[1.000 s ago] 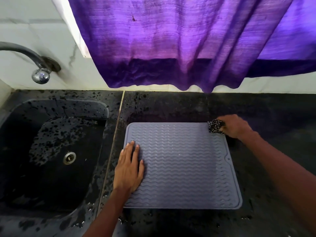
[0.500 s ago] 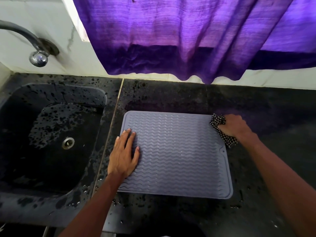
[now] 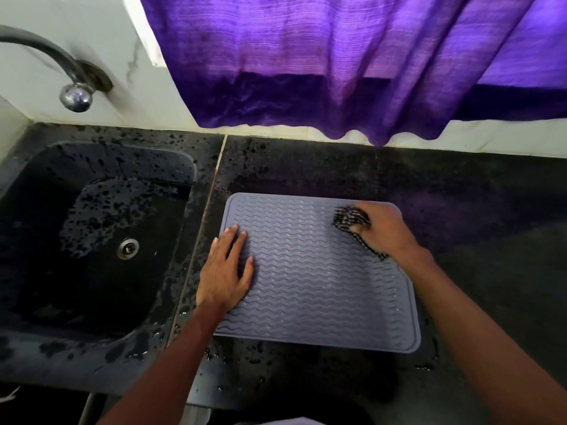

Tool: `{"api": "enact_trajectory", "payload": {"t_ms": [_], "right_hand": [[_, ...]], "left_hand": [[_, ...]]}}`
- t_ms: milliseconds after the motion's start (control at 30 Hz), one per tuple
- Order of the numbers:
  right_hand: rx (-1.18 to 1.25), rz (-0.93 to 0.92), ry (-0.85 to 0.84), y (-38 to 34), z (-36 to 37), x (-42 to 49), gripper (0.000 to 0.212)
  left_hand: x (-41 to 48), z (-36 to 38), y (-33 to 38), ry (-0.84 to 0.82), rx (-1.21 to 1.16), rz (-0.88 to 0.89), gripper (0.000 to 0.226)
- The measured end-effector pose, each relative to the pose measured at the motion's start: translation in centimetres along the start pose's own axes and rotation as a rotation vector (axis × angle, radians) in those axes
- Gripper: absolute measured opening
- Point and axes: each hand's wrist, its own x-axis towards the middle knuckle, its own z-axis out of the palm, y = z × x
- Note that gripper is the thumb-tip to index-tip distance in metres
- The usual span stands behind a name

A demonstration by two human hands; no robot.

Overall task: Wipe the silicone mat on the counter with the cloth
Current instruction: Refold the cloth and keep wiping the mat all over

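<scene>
Head view: grey silicone mat (image 3: 316, 277) lies flat on the dark counter (image 3: 460, 210), just R of the seam by the sink (image 3: 92, 240).

L hand (image 3: 225, 271) is flat on the mat's edge at approx 9 o'clock, fingers straight and relaxed, gripping nothing. It's prob. pinning the mat so it won't slide.

R hand (image 3: 383, 231) is at approx 1 o'clock on the mat, fingers curled round a bunched black-and-white cloth (image 3: 348, 220). Cloth is blurred, pressed to the ribbed surface near the far R corner, w/ a tail trailing under the wrist.

Progress, as a judgement: wiping is under way but early. Cloth sits in the top R area only. Small shiny specks, prob. water, show from centre to approx 5 o'clock, so most of the mat looks left to do: middle, near edge, L side under the palm. Can't tell if the far strip is dry.

Elsewhere: tap (image 3: 73, 93) at 10 o'clock, purple curtain (image 3: 337, 56) at 12. Wet spots dot the counter around the mat.
</scene>
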Motion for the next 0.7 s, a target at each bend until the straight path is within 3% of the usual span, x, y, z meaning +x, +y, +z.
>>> {"api": "enact_trajectory", "payload": {"t_ms": [167,700], "right_hand": [[-0.104,-0.102,0.057,-2.9,2.3,3.9,0.032],[-0.125,-0.077,0.137,-3.4,4.6,5.9,0.039]], "left_hand": [[0.0,0.1,-0.1,0.018,-0.009,0.013,0.06],[0.0,0.2,-0.5,-0.016,-0.013,0.017,0.061]]}}
